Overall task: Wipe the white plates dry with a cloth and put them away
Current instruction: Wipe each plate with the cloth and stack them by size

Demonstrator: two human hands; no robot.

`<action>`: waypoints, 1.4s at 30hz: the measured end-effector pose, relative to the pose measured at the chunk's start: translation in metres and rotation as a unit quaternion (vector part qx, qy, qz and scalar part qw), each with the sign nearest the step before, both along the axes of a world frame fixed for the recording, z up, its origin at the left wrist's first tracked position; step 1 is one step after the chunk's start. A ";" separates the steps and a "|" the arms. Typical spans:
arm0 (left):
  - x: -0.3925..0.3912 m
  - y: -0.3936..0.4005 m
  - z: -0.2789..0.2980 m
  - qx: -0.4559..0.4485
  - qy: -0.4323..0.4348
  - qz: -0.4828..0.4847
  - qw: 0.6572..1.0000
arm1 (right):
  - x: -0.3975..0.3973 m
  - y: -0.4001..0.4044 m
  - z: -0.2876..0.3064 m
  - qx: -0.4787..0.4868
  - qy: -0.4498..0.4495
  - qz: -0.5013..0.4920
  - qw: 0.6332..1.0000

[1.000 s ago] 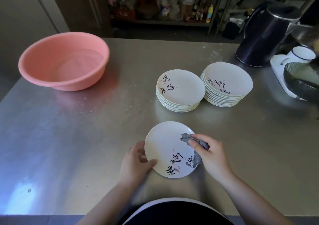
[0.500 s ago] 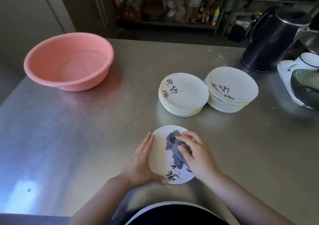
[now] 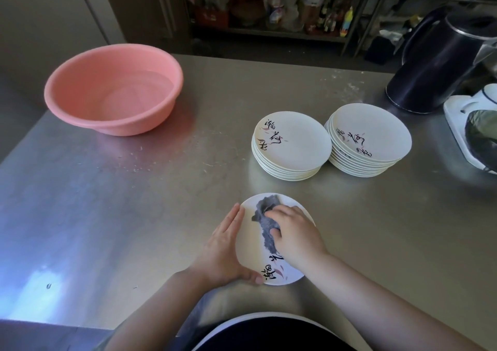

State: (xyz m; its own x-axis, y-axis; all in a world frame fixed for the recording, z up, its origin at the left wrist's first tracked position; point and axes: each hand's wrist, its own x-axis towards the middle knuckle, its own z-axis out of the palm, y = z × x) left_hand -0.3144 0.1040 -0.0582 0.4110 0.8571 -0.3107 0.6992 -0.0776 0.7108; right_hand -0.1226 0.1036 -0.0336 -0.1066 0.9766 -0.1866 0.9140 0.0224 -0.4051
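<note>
Plate [image 3: 248, 245]: flat on steel table [image 3: 134, 202], near edge, in front of both stacks.
Left hand [image 3: 224, 253]: fingers straight along rim, thumb under near edge; braces plate against sliding.
Right hand [image 3: 294, 233]: curled over grey cloth [image 3: 265, 222], pressing it onto plate face.

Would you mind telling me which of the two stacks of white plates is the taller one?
The right-hand stack of white plates, nearest the black kettle, holds more plates than the left-hand stack.
</note>
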 end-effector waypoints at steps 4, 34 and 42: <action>0.002 -0.001 -0.001 0.006 -0.001 0.012 1.000 | -0.014 -0.002 -0.001 0.001 0.009 0.043 0.999; -0.016 0.038 0.001 0.250 0.064 -0.260 0.930 | 0.044 0.038 0.010 0.086 0.090 0.050 0.991; -0.019 0.050 -0.001 0.201 0.118 -0.322 0.918 | 0.031 0.049 -0.018 0.122 0.024 0.177 0.976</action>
